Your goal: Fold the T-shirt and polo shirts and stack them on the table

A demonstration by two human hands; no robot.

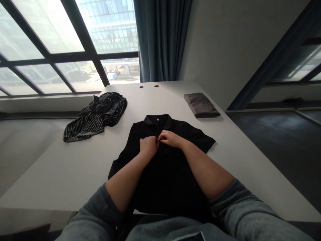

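Note:
A black short-sleeved shirt [170, 177] lies spread flat in front of me, its collar at the far end with a small white label inside. Just below the collar opening, my left hand [149, 144] and my right hand [169, 138] meet at the shirt's front. The fingers of both are closed in a pinch on the cloth there. Whether a button sits between the fingertips is too small to make out. My forearms cover parts of the shirt's body.
The shirt is on a white table [75, 177]. A crumpled black garment with white stripes [95, 117] lies at the left, near the window. Toward the right edge rests a folded dark grey cloth [201, 104]. Two round holes pierce the far tabletop. Blue curtains [163, 40] hang behind.

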